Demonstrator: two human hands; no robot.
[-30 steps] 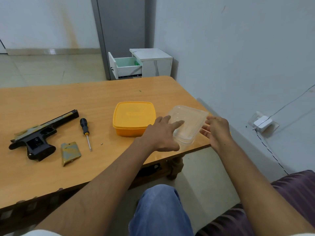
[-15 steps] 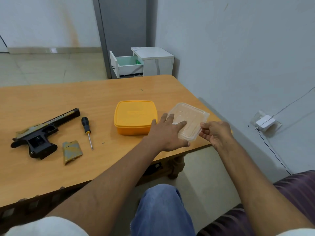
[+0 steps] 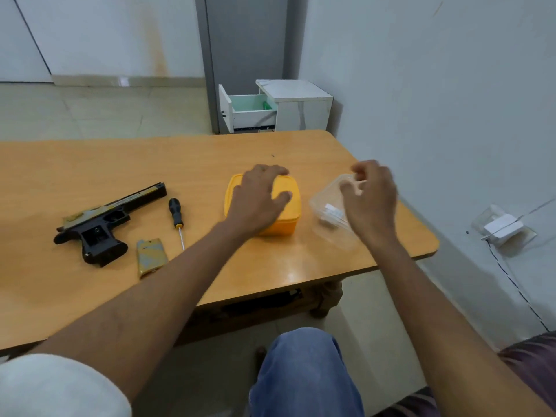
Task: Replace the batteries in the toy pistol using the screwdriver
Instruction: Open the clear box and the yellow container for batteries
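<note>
Leftmost on the wooden surface (image 3: 90,296) I see the pistol (image 3: 105,224) lying on its side, barrel toward the far right and its grip hollow uncovered. Just beside the grip, nearer me, lies the cover (image 3: 151,256), flat and apart from it. Right of the barrel lies the screwdriver (image 3: 176,218), black handle away from me, tip toward me, touching nothing. Next comes my left hand (image 3: 258,200), spread palm-down over the lidded yellow box (image 3: 288,212), fingers loose on the lid and gripping nothing. To the right, near the surface's edge, a clear tub (image 3: 328,212) with some small white things inside, too blurred to name. My right hand (image 3: 370,200) hangs over its right side, fingers curled inward; I cannot tell whether they pinch anything. Beyond the far edge stands a small white cabinet (image 3: 298,106), drawer pulled out.
</note>
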